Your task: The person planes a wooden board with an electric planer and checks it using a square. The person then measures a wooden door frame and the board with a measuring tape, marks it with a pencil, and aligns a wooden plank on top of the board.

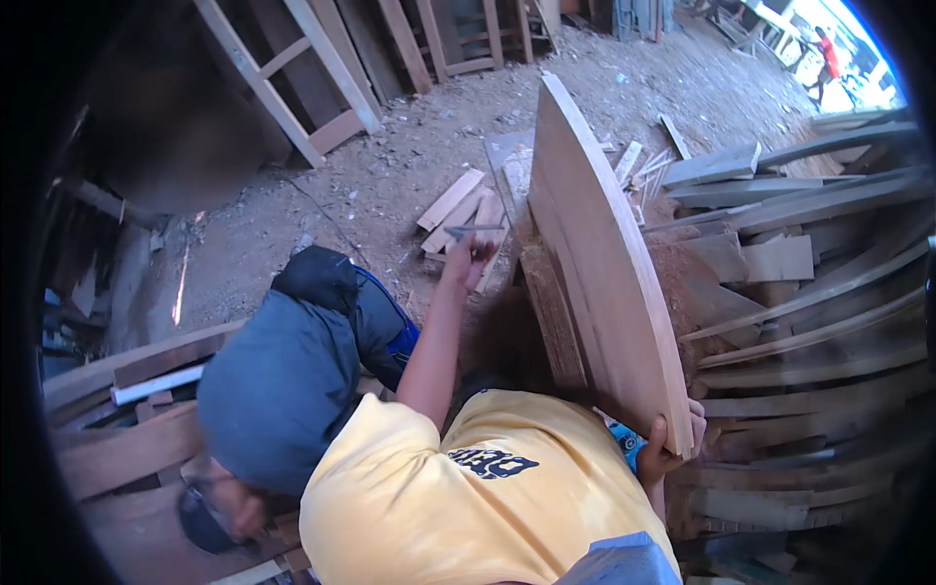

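Pinching the near end of a wide wooden board (606,273), the right hand (673,444) sits at four o'clock, its thumb on the board's face and its fingers around the far side. The board stands tilted on edge, running from one o'clock down to four, just beside a rough timber (548,312) dusted with sawdust. Near the centre, toward twelve, the left hand (472,255) reaches out with its grip closed about a slim grey object (472,229), too blurred to identify. Beyond that hand, short wood offcuts (453,200) lie on the littered ground (390,195). At eight o'clock a person in a dark grey top (278,366) bends close to the wearer's yellow shirt (458,497). Curved planks (829,312) are piled at three o'clock; wooden frames (292,58) lean at eleven, and a person in red (829,57) is far off at two.
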`<state>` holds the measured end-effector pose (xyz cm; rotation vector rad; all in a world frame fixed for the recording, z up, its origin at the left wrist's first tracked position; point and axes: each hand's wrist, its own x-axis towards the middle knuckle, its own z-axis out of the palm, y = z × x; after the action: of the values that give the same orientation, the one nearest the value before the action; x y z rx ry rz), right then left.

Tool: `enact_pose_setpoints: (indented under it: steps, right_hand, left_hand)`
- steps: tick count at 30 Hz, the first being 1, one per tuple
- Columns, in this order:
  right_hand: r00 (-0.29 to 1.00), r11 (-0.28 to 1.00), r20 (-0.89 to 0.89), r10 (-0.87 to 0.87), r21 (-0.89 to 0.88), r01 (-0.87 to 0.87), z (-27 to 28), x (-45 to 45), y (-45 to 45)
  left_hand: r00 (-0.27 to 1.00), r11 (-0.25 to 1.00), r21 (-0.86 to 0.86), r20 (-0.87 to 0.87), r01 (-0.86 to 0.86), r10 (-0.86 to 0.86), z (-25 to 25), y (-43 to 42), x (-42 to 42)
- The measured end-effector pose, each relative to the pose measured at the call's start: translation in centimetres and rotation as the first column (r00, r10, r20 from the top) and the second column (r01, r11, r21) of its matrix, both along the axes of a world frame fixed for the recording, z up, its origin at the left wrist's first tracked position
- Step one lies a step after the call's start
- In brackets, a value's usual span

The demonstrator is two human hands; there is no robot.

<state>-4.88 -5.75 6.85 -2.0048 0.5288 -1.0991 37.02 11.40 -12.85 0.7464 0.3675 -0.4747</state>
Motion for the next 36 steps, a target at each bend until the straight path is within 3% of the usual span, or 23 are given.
enact_pose_setpoints:
  steps: [3, 5, 6, 7, 8, 9, 11, 12, 13, 14, 15, 17, 18, 20, 21, 23, 26, 30, 34, 36]
  right_hand:
    - [0.998, 0.986, 0.021, 0.062, -0.155, -0.058, 2.8, 2.2, -0.7]
    - [0.997, 0.992, 0.032, 0.076, -0.105, -0.072, 6.2, 5.0, -0.9]
    - [0.994, 0.994, 0.063, 0.089, -0.066, -0.085, 7.6, 6.9, -1.1]
    - [0.991, 0.995, 0.085, 0.102, -0.027, -0.1, 9.1, 8.7, -1.4]
    - [0.999, 0.998, 0.044, -0.008, -0.067, 0.011, 10.5, 10.6, -1.5]
    - [0.994, 0.971, 0.108, 0.022, -0.24, 0.005, 12.1, 13.0, -2.2]
    - [0.996, 0.975, 0.079, 0.047, -0.221, -0.028, 13.8, 17.0, -2.8]
    - [0.998, 0.985, 0.052, 0.036, -0.171, -0.027, 14.8, 18.8, -2.8]
    - [0.999, 0.992, 0.02, 0.031, -0.123, -0.028, 15.8, 20.3, -2.6]
    - [0.999, 0.992, 0.03, 0.041, -0.122, -0.037, 16.9, 21.3, -2.6]
    - [0.993, 0.993, 0.012, 0.119, 0.003, -0.119, 17.9, 21.9, -2.5]
    - [0.971, 0.956, 0.025, 0.238, 0.171, -0.239, 19.5, 22.3, -1.8]
    - [0.966, 0.952, 0.031, 0.257, 0.166, -0.258, 19.6, 22.5, -1.5]
    - [0.979, 0.976, -0.01, 0.203, 0.076, -0.202, 19.8, 22.9, -1.4]
    - [0.977, 0.975, -0.007, 0.211, 0.073, -0.21, 19.9, 23.1, -1.3]
    - [0.981, 0.98, 0.014, 0.194, 0.052, -0.194, 19.5, 23.3, -1.3]
    - [0.986, 0.988, 0.07, 0.153, -0.024, -0.152, 18.3, 24.0, -1.5]
    - [0.985, 0.989, 0.085, 0.15, 0.0, -0.151, 18.3, 23.3, -0.8]
    - [0.975, 0.986, 0.151, 0.165, -0.025, -0.163, 17.8, 22.8, -0.3]
    - [0.972, 0.984, 0.154, 0.176, -0.033, -0.173, 17.8, 22.8, -0.3]
  left_hand:
    - [0.993, 0.993, 0.103, -0.105, 0.061, -0.05, -2.4, 2.8, -3.8]
    - [0.989, 0.909, 0.413, 0.099, 0.056, -0.106, -2.9, 4.2, -5.0]
    - [0.988, 0.909, 0.415, 0.115, 0.042, -0.098, -2.6, 4.1, -5.3]
    - [0.974, 0.867, 0.489, 0.225, -0.099, -0.016, -2.2, 3.6, -6.3]
    - [0.942, 0.801, 0.552, 0.334, -0.234, 0.045, -1.7, 3.3, -7.6]
    - [0.94, 0.791, 0.565, 0.339, -0.233, 0.034, 0.2, 3.1, -8.8]
    - [0.927, 0.499, 0.805, 0.375, -0.322, -0.007, 5.7, 2.0, -9.5]
    - [0.919, 0.494, 0.8, 0.393, -0.341, -0.003, 5.6, 2.0, -8.2]
    - [0.818, 0.422, 0.746, 0.575, -0.515, -0.018, 4.3, 2.2, -6.3]
    - [0.738, 0.363, 0.697, 0.674, -0.618, -0.039, 7.3, 1.7, -6.9]
    - [0.648, 0.297, 0.635, 0.759, -0.713, -0.067, 10.2, 1.3, -7.5]
    - [0.482, 0.293, 0.471, 0.875, -0.832, -0.039, 15.4, 0.6, -7.1]
    - [0.477, 0.279, 0.464, 0.879, -0.841, -0.026, 17.9, 0.0, -7.0]
    - [0.383, 0.518, 0.217, 0.893, -0.827, 0.237, 23.1, -1.3, -7.2]
    - [0.377, 0.512, 0.212, 0.894, -0.832, 0.243, 25.4, -1.7, -7.3]
    - [0.401, 0.741, 0.075, 0.874, -0.668, 0.274, 29.3, -2.7, -7.8]
    - [0.418, 0.842, 0.092, 0.893, -0.532, 0.166, 33.1, -5.0, -9.3]
    - [0.387, 0.92, 0.145, 0.922, -0.363, 0.007, 32.9, -8.0, -10.7]
    - [0.457, 0.959, 0.139, 0.889, -0.249, -0.01, 31.6, -9.5, -10.5]
    - [0.388, 0.967, 0.14, 0.92, -0.212, -0.049, 31.5, -9.8, -9.7]
